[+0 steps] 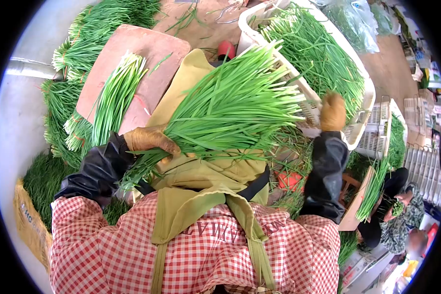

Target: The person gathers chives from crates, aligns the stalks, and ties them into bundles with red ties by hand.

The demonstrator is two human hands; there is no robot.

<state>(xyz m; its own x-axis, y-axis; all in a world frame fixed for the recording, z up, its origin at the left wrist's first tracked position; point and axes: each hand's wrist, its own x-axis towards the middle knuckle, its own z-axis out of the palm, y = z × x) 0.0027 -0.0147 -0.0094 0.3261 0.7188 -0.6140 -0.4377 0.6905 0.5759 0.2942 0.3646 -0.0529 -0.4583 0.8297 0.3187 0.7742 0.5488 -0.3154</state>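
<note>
A big bunch of garlic chives (230, 105) lies across my lap over the olive apron (201, 179), its pale cut ends fanned to the right. My gloved left hand (154, 139) is closed around its leafy end, and some leaf tips hang out below the hand. My gloved right hand (333, 111) is raised by the near side of a white plastic basket (306, 90). Motion blurs its fingers, and I see nothing clearly held in it. Loose garlic chives (323, 59) fill the basket.
A smaller chive bunch (117, 93) lies on a reddish board (154, 54) to the left, with a red tie beside it. Tied bundles (103, 29) are stacked along the left wall. Plastic bags (353, 22) lie beyond the basket. Another person (402, 220) works with chives at right.
</note>
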